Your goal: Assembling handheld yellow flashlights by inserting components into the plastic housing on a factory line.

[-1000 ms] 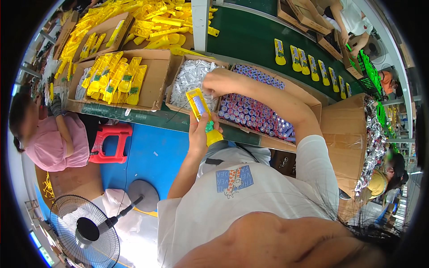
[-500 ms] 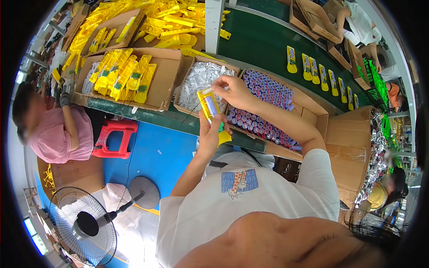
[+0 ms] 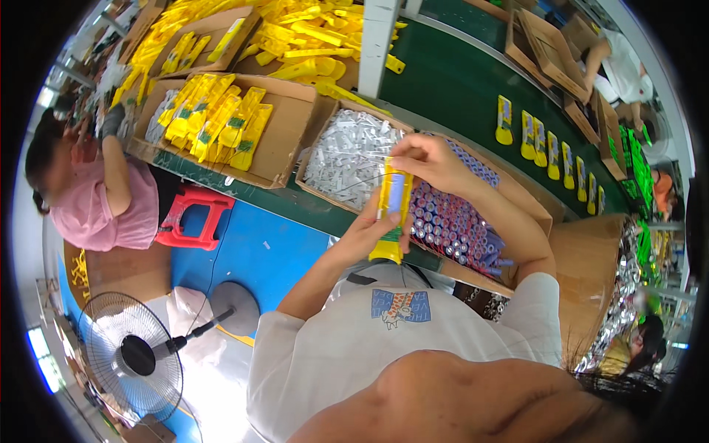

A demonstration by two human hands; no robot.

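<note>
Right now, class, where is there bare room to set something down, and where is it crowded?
Bare: the green surface between the grey post and the row of yellow holders; also the right part of the open carton, beside its stacked yellow pieces. Crowded: the heaped white pieces and packed cylinders, next to the left hand and right hand.

Worn on the head, the left one of two side-by-side fisheye cameras looks steeply down over the person's own body. The white shirt (image 3: pixel 332 354) is very near, filling much of the lower middle, and the fingers (image 3: pixel 384 221) show at close range around the centre. Beyond them the view reaches across the green surface (image 3: pixel 450 77) to a co-worker (image 3: pixel 620 70), small and far off at upper right. To the left it takes in blue floor (image 3: pixel 273 240) and a fan (image 3: pixel 136 354); straight edges bow toward a dark, round rim
</note>
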